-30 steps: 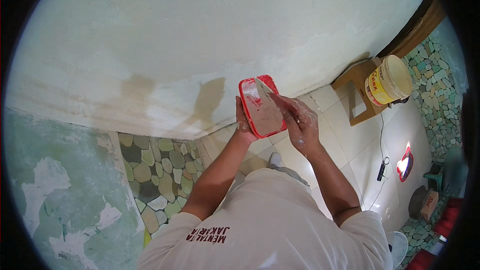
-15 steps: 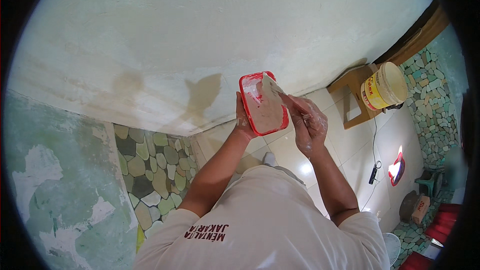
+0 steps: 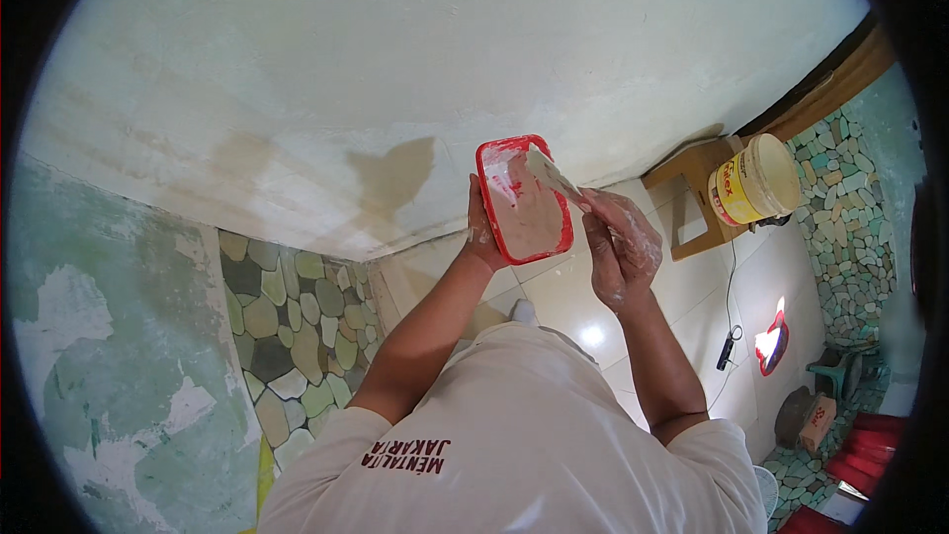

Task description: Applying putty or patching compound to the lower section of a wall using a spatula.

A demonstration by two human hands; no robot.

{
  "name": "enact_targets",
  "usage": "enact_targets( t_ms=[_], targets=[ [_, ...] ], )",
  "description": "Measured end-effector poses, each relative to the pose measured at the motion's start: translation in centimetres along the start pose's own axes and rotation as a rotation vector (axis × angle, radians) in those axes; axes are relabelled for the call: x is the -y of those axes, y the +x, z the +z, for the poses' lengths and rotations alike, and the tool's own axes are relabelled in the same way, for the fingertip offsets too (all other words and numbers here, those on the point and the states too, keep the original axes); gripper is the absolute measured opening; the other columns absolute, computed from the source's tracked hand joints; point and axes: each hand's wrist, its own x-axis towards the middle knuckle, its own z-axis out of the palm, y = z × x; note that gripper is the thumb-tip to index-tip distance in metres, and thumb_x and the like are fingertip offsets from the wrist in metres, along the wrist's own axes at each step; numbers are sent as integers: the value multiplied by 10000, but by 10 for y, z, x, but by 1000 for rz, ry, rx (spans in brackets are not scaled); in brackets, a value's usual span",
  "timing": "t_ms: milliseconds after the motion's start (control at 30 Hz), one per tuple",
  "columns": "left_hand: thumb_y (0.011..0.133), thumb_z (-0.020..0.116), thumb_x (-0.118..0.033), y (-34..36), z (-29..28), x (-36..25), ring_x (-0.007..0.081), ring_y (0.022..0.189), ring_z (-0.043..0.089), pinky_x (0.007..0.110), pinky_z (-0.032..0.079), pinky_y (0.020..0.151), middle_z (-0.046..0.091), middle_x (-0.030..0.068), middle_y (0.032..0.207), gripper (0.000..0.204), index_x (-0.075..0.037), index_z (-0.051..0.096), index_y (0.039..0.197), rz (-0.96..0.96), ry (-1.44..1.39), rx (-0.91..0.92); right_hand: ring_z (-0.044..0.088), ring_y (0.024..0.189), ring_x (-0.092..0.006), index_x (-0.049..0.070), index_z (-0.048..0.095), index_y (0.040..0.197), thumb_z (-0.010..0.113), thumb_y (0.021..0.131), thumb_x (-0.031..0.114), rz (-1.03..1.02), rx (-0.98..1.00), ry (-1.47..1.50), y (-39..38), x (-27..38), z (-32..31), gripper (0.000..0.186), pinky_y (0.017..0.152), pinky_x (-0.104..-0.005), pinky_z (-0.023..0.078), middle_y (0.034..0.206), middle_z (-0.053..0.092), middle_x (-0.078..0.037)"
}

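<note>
A red rectangular tub (image 3: 568, 237) is held up in front of me, close to a pale plastered wall (image 3: 376, 49). My left hand (image 3: 481, 234) grips the tub by its left side. Inside lies a layer of greyish-pink putty (image 3: 529, 222), with white smears on the walls. My right hand (image 3: 625, 242), spotted with white, is closed on a putty knife (image 3: 554, 176). Its blade, coated with pale filler, slants over the tub's upper right rim. Whether the blade touches the rim I cannot tell.
At the right, a yellow-and-white bucket (image 3: 756, 180) stands on a brown stool (image 3: 697, 163). A cable with a black power strip (image 3: 728, 348) and a red-framed mirror (image 3: 772, 344) lie on the tiled floor (image 3: 578, 302). A patchy green wall (image 3: 129, 336) stands at the left.
My right hand has shifted slightly right with the putty knife, whose blade has lifted from the putty toward the tub's rim. The tub stays nearly in place in my left hand.
</note>
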Motion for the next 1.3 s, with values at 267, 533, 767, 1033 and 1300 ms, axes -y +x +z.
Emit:
enact_targets(
  t_ms=[267, 533, 767, 1033, 1300],
  targets=[
    [724, 431, -906, 18, 24, 21, 319, 1416, 374, 530, 267, 1184, 356, 92, 1566, 1088, -201, 312, 1544, 202, 796, -367, 672, 949, -183, -21, 637, 1165, 614, 953, 38, 609, -172, 427, -2, -18, 0, 221, 882, -305, 529, 1059, 698, -96],
    [729, 400, -917, 4, 3, 0, 340, 1389, 415, 542, 305, 1163, 402, 111, 1537, 1114, -157, 314, 1539, 155, 609, -344, 674, 981, -189, 31, 615, 1188, 637, 938, 56, 968, -371, 956, -14, -51, 1, 253, 895, -328, 547, 1120, 693, -84],
    [897, 437, -696, 10, 1, 9, 311, 1251, 532, 481, 414, 1080, 553, 112, 1383, 779, -140, 457, 1443, 223, 747, -477, 628, 891, -117, -27, 645, 1190, 588, 957, 35, 722, -151, 406, -28, -52, 8, 247, 810, -264, 502, 992, 698, -63],
    [846, 427, -799, 18, -10, 7, 352, 1284, 506, 532, 385, 1105, 527, 144, 1412, 891, -146, 445, 1451, 209, 710, -420, 610, 864, -102, -21, 653, 1152, 606, 965, 50, 557, -52, 111, -32, -42, 22, 205, 788, -262, 501, 987, 694, -68],
    [844, 434, -798, 21, -11, 11, 347, 1292, 495, 523, 364, 1122, 504, 138, 1423, 901, -145, 421, 1465, 248, 769, -409, 617, 870, -95, -24, 648, 1135, 599, 963, 48, 771, -180, 391, -37, -49, 27, 193, 804, -275, 514, 995, 692, -56]
  ],
)
